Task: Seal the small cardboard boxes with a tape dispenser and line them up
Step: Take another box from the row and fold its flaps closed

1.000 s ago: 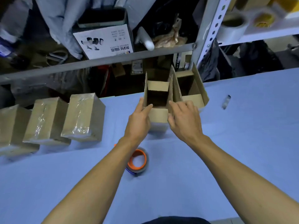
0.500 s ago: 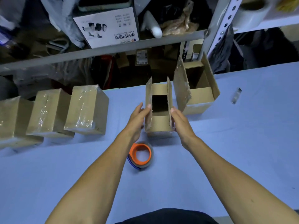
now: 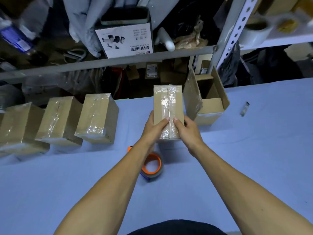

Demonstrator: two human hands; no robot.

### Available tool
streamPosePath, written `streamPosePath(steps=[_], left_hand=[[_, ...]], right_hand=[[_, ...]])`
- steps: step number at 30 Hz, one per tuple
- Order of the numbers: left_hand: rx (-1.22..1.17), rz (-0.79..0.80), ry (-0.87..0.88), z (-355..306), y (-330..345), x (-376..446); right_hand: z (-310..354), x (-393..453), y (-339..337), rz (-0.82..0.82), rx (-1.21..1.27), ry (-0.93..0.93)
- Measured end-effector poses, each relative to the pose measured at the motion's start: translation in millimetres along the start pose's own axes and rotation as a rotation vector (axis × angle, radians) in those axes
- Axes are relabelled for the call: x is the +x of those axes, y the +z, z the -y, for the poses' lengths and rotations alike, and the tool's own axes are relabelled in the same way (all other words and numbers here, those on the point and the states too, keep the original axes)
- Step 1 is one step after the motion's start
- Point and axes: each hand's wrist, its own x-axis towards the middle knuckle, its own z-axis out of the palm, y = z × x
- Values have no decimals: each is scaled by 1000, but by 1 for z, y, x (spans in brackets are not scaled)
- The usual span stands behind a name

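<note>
Hands on box, centre of blue table (image 3: 254, 167). Left hand (image 3: 153, 128) and right hand (image 3: 185, 128) grip the small cardboard box (image 3: 167, 106) from either side at its near end, thumbs pressed on the two top flaps beside the centre seam; judged to hold the flaps flat and meeting so tape can bridge them. Flaps carry glossy film; seam looks unsealed. Tape dispenser (image 3: 152, 167) lies near, below left wrist, untouched, within easy reach. Three sealed boxes (image 3: 96, 117) stand in a row at left; open box (image 3: 208, 102) just right, flaps up, awaiting its turn.
</note>
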Motion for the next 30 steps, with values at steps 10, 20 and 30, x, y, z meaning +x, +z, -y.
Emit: streamPosePath(steps=[10,20,30], left_hand=[[-64,32,111,-28,-80,-82],[80,74,-24,-3,-221,-152],[445,226,-77,41,-292,-169]], right_hand=[[41,-92,67,-101,-101,-170],[14,-178,188,-22,-19,8],[-31,-216,250,-28,-121,110]])
